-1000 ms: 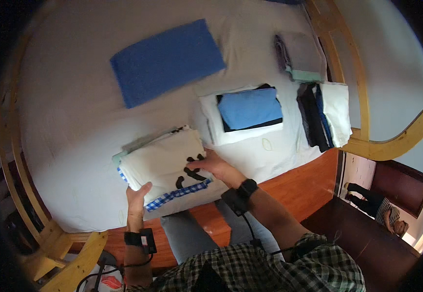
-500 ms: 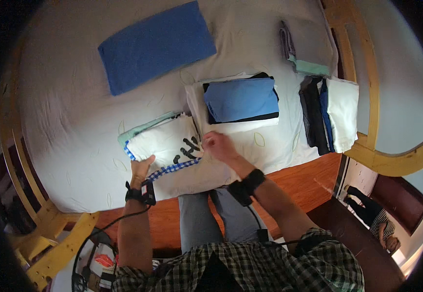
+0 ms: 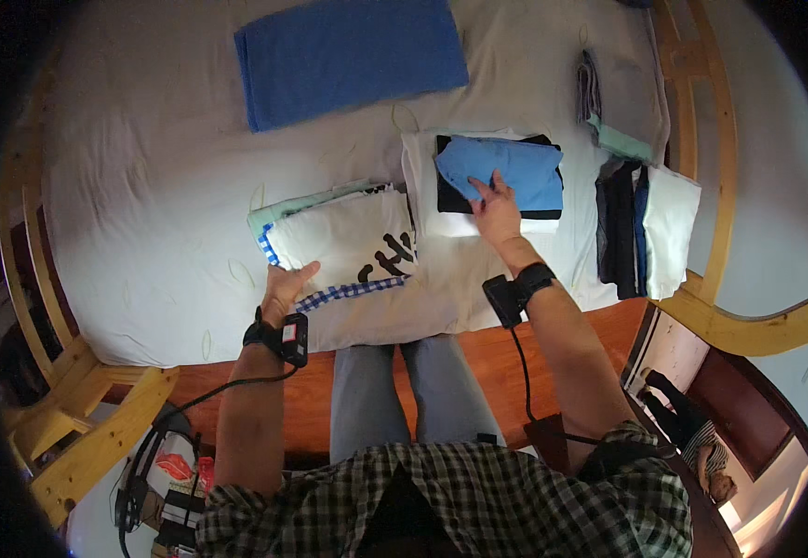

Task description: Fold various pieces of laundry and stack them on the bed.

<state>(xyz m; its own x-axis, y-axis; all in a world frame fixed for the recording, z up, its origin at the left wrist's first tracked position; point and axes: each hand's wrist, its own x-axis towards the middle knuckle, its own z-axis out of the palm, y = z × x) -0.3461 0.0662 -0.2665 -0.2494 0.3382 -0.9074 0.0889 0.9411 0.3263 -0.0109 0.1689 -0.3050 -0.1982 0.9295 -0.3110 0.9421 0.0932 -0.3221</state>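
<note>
A folded white T-shirt (image 3: pixel 339 244) with black markings lies on blue-checked cloth and a pale green folded piece. My left hand (image 3: pixel 285 286) holds this pile at its near left corner, thumb on top, the other fingers mostly hidden. To the right, a light blue folded garment (image 3: pixel 525 172) tops a pile with black cloth (image 3: pixel 541 220) and white cloth (image 3: pixel 446 225) under it. My right hand (image 3: pixel 499 216) rests on the near edge of the light blue garment, fingers spread and stretched out.
A large blue folded cloth (image 3: pixel 353 65) lies farther back on the white bedsheet (image 3: pixel 143 214). At the right stand folded dark garments (image 3: pixel 620 228), a white one (image 3: pixel 672 228) and a grey-green one (image 3: pixel 622 102). Wooden bed rails (image 3: pixel 720 158) flank the bed; another person (image 3: pixel 687 428) is at lower right.
My right hand has moved from the white T-shirt's right edge to the light blue garment, its fingers now spread. My left hand keeps its hold. The view has shifted a little.
</note>
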